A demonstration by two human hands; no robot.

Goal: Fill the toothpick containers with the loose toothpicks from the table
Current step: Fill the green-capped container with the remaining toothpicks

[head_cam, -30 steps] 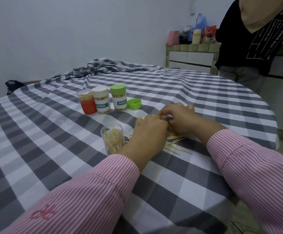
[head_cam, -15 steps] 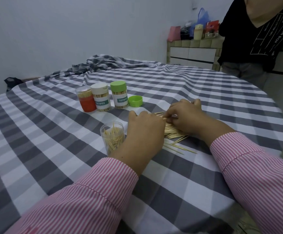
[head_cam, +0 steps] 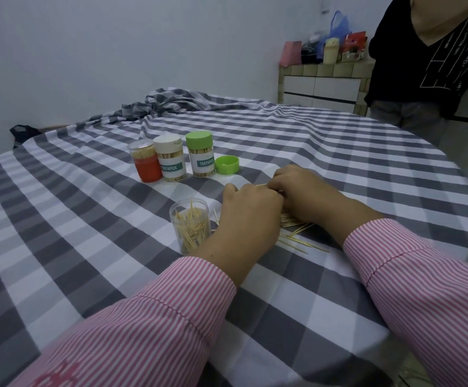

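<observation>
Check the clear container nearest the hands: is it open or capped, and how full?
Open and upright: the clear container has no lid, and toothpicks stand loosely inside, some poking above the rim. Partly filled.

hands: left [head_cam: 251,210] closed up to right [head_cam: 302,188] | toothpicks [head_cam: 297,223] now mostly covered

The left hand [head_cam: 251,212] and right hand [head_cam: 301,191] covered most of the loose toothpicks [head_cam: 297,233], so how many lay beneath could not be told. Their fingertips were turned away; they perhaps pinched a thin stick between them, but the grip was hidden. The standing person [head_cam: 428,65] was cut off by the top and right edges. Items on the far counter [head_cam: 327,69] were too small to identify.
</observation>
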